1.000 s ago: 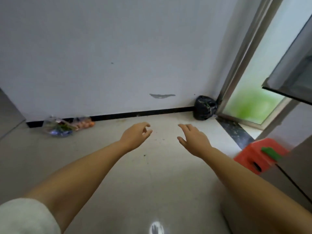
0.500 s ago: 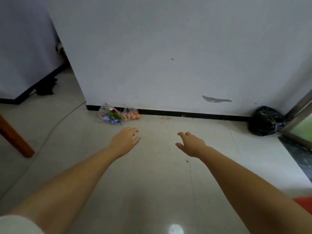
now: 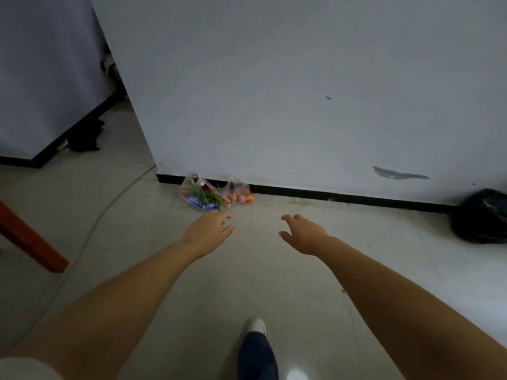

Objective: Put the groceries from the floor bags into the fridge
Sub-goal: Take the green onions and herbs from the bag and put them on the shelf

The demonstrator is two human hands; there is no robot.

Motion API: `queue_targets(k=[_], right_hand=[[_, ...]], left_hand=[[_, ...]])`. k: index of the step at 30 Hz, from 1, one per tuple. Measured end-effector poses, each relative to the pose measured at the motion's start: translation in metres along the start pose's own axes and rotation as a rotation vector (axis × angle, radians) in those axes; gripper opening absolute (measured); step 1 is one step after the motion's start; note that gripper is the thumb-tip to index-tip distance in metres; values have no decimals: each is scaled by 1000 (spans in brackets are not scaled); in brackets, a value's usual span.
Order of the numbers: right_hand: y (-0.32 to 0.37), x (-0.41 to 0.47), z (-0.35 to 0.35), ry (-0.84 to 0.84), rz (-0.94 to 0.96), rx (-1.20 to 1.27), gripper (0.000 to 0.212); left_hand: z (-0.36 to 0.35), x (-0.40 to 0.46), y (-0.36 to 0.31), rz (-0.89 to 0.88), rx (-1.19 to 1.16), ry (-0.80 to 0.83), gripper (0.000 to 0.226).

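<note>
Head view: two clear bags (image 3: 214, 194) lie side by side along the baseboard (image 3: 343, 195); both hands' fingers (image 3: 223, 218) loose, empty.

- The floor (image 3: 170, 270) is pale, smooth tile with a glossy sheen.
- Two clear plastic bags, one of mixed groceries (image 3: 201, 194) and one of orange fruit (image 3: 239, 193), look thin and crinkled.
- The black bag (image 3: 482, 220) is shiny plastic.
- The wall (image 3: 274, 91) is matt paint, scuffed in patches.
- The furniture leg (image 3: 30, 237) looks like reddish wood.

2 clear grocery bags (image 3: 214, 193) against the baseboard, left hand (image 3: 207, 231) and right hand (image 3: 304, 233) outstretched, empty
</note>
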State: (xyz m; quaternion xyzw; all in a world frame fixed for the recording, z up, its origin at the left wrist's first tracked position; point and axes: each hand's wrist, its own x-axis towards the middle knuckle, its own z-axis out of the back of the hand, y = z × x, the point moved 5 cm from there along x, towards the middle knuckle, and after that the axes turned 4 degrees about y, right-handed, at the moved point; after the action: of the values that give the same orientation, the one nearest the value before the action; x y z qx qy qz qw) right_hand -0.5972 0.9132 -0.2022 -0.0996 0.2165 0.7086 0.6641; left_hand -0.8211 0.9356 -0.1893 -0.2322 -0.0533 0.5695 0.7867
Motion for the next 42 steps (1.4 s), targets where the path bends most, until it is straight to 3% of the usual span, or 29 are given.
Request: queue_targets(k=[8, 17, 28, 36, 42], right_hand=[[32, 190, 60, 68, 40, -5, 52], [113, 367, 102, 111, 166, 61, 53], [163, 534, 76, 175, -153, 337, 47], [168, 697, -17, 197, -169, 435, 43], [162, 842, -149, 199, -183, 420, 31]], left_hand=[[54, 153, 81, 84, -26, 49, 37], [107, 289, 201, 162, -70, 107, 29], [120, 455, 343, 48, -41, 381, 30], [-1, 570, 428, -29, -37, 510, 39], [-152, 664, 508, -259, 210, 517, 33]])
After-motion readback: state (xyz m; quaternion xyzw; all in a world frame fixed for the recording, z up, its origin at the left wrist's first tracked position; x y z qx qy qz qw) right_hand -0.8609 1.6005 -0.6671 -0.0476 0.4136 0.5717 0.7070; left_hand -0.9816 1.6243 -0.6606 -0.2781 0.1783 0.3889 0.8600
